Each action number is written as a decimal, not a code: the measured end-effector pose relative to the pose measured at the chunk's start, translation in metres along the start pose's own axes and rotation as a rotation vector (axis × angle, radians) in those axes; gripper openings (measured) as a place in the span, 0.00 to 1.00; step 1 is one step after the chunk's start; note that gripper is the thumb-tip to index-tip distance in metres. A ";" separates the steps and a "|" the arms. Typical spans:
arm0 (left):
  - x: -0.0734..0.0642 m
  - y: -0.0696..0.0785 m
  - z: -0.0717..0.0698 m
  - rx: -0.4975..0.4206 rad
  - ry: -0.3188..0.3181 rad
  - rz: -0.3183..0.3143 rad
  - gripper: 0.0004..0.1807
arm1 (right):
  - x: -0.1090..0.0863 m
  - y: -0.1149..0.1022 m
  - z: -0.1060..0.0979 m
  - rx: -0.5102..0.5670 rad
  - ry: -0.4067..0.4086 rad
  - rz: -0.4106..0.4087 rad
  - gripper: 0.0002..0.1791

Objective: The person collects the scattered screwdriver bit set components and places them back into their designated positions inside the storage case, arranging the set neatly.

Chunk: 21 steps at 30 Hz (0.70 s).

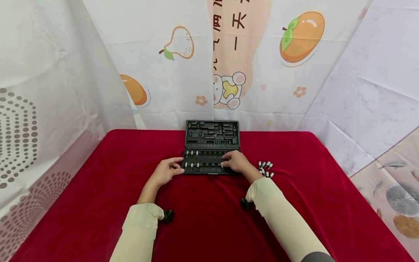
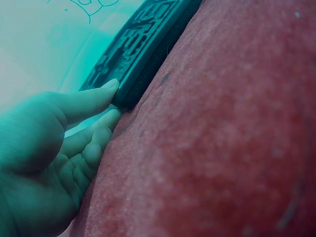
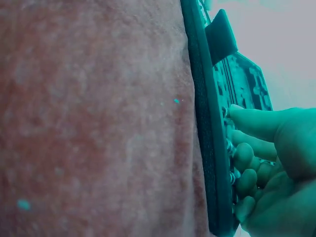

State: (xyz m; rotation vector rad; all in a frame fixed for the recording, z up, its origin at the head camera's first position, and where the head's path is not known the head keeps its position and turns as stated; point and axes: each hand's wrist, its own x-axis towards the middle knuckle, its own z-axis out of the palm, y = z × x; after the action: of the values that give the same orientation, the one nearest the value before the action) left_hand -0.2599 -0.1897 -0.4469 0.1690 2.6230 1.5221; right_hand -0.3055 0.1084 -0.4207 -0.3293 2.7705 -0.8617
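Observation:
A black tool case [image 1: 207, 159] lies open on the red cloth, its lid [image 1: 212, 133] raised at the back. My left hand [image 1: 164, 171] holds the case's left edge, the thumb at the front corner in the left wrist view. My right hand [image 1: 236, 161] reaches over the right part of the case and pinches a small silver bit socket [image 1: 222, 165] at the front row of slots. Several bit sockets [image 1: 191, 166] stand in the left slots of both rows. In the right wrist view the thumb touches a bit socket [image 3: 226, 112]; fingers partly hide the others.
Several loose silver-and-black bit sockets [image 1: 266, 166] lie on the cloth right of the case, near my right forearm. The red-covered table [image 1: 203, 218] extends around the case. Printed white curtains [image 1: 183, 83] hang behind and at both sides.

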 end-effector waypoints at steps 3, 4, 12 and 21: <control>0.000 0.001 -0.001 -0.001 0.002 -0.003 0.28 | -0.001 -0.001 0.001 0.012 0.011 -0.005 0.17; 0.000 0.001 -0.001 -0.002 0.002 -0.005 0.28 | -0.002 -0.001 0.002 0.003 0.026 -0.020 0.16; 0.001 0.000 -0.001 -0.011 0.005 -0.007 0.28 | -0.001 -0.002 0.006 0.017 0.057 -0.002 0.14; 0.001 0.000 0.000 -0.009 0.006 -0.010 0.28 | 0.000 -0.004 0.008 -0.007 0.076 0.039 0.14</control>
State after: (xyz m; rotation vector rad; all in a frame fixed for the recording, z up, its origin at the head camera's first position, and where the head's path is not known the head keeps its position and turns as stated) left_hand -0.2606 -0.1894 -0.4469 0.1507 2.6172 1.5326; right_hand -0.3026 0.1012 -0.4252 -0.2482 2.8402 -0.8735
